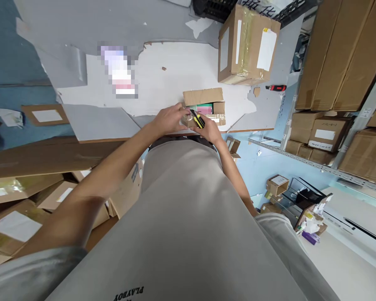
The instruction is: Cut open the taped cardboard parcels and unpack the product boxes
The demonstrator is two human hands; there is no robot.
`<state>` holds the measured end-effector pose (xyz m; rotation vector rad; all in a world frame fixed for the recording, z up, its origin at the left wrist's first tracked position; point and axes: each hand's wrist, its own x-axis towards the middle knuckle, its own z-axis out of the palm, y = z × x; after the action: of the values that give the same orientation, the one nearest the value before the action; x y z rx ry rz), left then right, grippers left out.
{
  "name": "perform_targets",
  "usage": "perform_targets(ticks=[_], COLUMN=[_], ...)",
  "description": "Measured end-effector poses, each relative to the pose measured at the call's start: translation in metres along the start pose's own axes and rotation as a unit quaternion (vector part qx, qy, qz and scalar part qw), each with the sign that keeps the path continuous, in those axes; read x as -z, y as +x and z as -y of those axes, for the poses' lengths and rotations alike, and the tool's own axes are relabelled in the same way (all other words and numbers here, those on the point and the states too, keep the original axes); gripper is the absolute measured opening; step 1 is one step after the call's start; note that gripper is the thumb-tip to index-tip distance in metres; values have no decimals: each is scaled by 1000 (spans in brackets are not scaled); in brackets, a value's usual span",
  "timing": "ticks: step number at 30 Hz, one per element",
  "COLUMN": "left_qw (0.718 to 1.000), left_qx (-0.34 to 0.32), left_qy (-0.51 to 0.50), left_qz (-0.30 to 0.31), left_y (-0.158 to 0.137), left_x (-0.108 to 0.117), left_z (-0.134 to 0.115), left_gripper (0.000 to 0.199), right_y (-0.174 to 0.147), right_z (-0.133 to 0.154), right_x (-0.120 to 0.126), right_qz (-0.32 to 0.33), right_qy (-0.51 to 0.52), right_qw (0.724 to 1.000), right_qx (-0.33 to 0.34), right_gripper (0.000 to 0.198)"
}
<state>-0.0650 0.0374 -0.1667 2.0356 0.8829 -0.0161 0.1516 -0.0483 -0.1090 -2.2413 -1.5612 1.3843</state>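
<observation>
A small cardboard box (pixel 203 97) lies at the front edge of the table, its top flap folded back. Pink and green contents (pixel 205 109) show inside it. My left hand (pixel 171 119) is closed on the left end of this box, thumb on the near side and fingers over the top. In my right hand (pixel 210 130) is a yellow and black box cutter (pixel 198 120), held over the box's near left part. Its tip points up and left, close to my left fingertips. Whether the blade touches the cardboard cannot be seen.
A larger taped carton (pixel 250 46) stands at the table's back right. A red and black box cutter (pixel 277 88) lies to its right. A blurred-out bright object (pixel 120 71) sits on the left. Shelves of cartons (pixel 326 131) rise on the right; more boxes (pixel 21 221) fill the lower left.
</observation>
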Motion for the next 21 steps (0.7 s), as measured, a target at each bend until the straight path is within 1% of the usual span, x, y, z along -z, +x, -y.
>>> perform_targets(ticks=[4,8,11,15,17,21], left_qw=[999,997,995,994,994,992], left_qx=[-6,-8,-13,-23,-28,-32], left_qy=[-27,-62,-78,-85,-89,-104], left_qz=[-24,-43,-54,-58,-57,-60], left_y=[0,-4,-6,-6,-7,-11], left_x=[-14,-22,-28,-35,-38,-44], left_z=[9,15,17,17,15,10], left_gripper=[63,60,63,62,61,56], right_y=[13,21,21,11,4,-2], right_z=[11,13,13,11,9,4], right_x=[-7,-11,-13,-20,-25,-32], right_qz=[42,64,59,33,22,16], right_qy=[22,31,29,13,3,3], right_qw=[999,997,997,999,999,999], right_qx=[-15,-40,-40,-32,-32,-36], right_gripper=[63,59,54,37,35,41])
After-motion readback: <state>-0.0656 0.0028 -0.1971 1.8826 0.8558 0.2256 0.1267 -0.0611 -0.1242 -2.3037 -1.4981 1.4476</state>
